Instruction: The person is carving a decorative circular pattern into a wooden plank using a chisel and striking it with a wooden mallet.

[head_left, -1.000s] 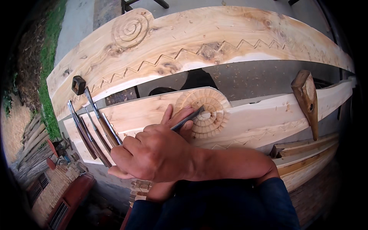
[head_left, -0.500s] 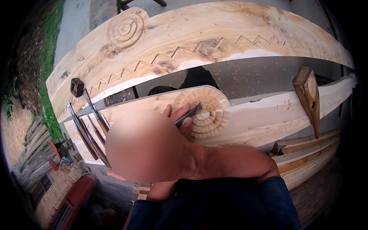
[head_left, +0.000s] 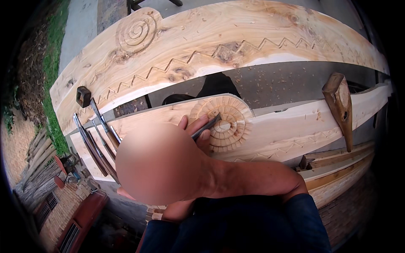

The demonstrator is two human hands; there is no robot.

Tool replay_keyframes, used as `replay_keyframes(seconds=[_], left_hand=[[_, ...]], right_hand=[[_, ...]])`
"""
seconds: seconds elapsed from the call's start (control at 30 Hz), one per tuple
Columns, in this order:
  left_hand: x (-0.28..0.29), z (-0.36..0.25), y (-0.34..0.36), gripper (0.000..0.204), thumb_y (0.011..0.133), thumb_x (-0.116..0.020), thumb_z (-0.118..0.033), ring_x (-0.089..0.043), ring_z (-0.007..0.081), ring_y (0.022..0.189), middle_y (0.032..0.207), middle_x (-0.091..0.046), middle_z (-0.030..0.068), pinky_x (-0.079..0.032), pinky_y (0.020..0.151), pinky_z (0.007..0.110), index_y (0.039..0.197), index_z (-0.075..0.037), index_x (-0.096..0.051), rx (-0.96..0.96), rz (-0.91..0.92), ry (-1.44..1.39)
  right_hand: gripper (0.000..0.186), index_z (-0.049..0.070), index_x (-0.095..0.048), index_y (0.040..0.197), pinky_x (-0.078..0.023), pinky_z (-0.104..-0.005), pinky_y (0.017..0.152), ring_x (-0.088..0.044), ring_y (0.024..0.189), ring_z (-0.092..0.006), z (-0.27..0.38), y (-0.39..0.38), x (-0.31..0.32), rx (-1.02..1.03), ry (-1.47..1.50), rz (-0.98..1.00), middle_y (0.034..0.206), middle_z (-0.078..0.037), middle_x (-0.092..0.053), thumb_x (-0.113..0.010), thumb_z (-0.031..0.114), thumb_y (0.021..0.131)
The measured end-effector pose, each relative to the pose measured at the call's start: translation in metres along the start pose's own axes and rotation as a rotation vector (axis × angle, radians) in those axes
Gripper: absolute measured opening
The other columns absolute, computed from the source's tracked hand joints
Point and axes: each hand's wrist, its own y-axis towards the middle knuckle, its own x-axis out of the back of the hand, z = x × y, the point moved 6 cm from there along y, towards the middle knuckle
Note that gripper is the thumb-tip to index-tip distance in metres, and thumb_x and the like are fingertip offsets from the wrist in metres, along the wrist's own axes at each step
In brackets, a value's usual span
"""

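Metal chisel [head_left: 206, 127]: was apparently pinched between fingers of the left hand [head_left: 197, 125]; the right hand [head_left: 158, 162] was blurred, its grip impossible to tell.
Carved rosette [head_left: 231, 127]: chisel tip lay slightly farther from its hub than a second earlier, suggesting a fresh cutting spot.
Nearer plank [head_left: 287, 128]: carried the rosette and, at right, a wooden mallet [head_left: 338, 105].

Beneath you spreads a grey concrete floor [head_left: 270, 95], flecked with pale debris. Ahead on your left, a lighter concrete strip [head_left: 80, 33] borders green grass [head_left: 54, 63], with dark, littered soil [head_left: 31, 55] beyond. Nearer on your left sit stacked logs [head_left: 38, 147], tan brickwork [head_left: 63, 192] and a reddish-brown frame [head_left: 90, 211]. Soft daylight reaches you.
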Motion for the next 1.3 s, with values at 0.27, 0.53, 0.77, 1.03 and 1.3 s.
replay_keyframes(seconds=[0.27, 0.53, 0.77, 1.03, 1.3], left_hand=[[-0.001, -0.001, 0.002, 0.042, 0.115, -0.059, -0.034, -0.071, 0.0268, 0.13, 0.124, -0.082, 0.0145, -0.032, 0.133, 0.056, 0.121, 0.001, -0.081, 0.002, 0.028, -0.011], [0.002, -0.009, 0.002, 0.043, 0.115, -0.06, -0.036, -0.072, 0.0237, 0.128, 0.121, -0.083, 0.0137, -0.034, 0.133, 0.054, 0.12, 0.001, -0.081, -0.008, 0.0, 0.021], [0.002, -0.012, 0.003, 0.037, 0.115, -0.063, -0.033, -0.071, 0.0229, 0.127, 0.12, -0.083, 0.0106, -0.036, 0.132, 0.051, 0.119, -0.002, -0.081, -0.007, -0.01, 0.045], [-0.007, -0.017, -0.006, 0.035, 0.114, -0.064, -0.033, -0.072, 0.0231, 0.127, 0.12, -0.083, 0.0105, -0.038, 0.13, 0.05, 0.119, -0.002, -0.08, -0.06, 0.034, 0.015], [-0.001, -0.022, -0.015, 0.034, 0.114, -0.065, -0.032, -0.072, 0.0234, 0.126, 0.12, -0.083, 0.0103, -0.039, 0.129, 0.05, 0.119, -0.003, -0.08, -0.094, 0.023, 0.013]], right_hand=[[0.04, 0.004, -0.061, 0.084, -0.058, -0.0425, 0.05, -0.071, 0.055, -0.0282, -0.001, 0.003, 0.001, -0.008, -0.013, -0.013, 0.065, -0.011, -0.066, -0.085, 0.036, 0.091], [0.041, 0.004, -0.062, 0.085, -0.059, -0.0422, 0.051, -0.072, 0.057, -0.0282, 0.0, 0.005, 0.001, -0.008, -0.014, -0.031, 0.067, -0.011, -0.067, -0.086, 0.037, 0.09], [0.042, 0.005, -0.063, 0.086, -0.059, -0.042, 0.052, -0.073, 0.058, -0.0283, -0.004, 0.006, 0.003, -0.028, -0.025, -0.091, 0.069, -0.011, -0.069, -0.087, 0.039, 0.088], [0.041, 0.006, -0.064, 0.087, -0.06, -0.0418, 0.055, -0.073, 0.059, -0.029, -0.011, 0.008, 0.006, -0.067, -0.077, -0.177, 0.07, -0.011, -0.07, -0.089, 0.039, 0.086], [0.034, 0.008, -0.063, 0.082, -0.06, -0.0422, 0.056, -0.072, 0.058, -0.0309, -0.003, 0.001, 0.006, -0.079, -0.005, -0.144, 0.069, -0.011, -0.068, -0.087, 0.032, 0.086]])
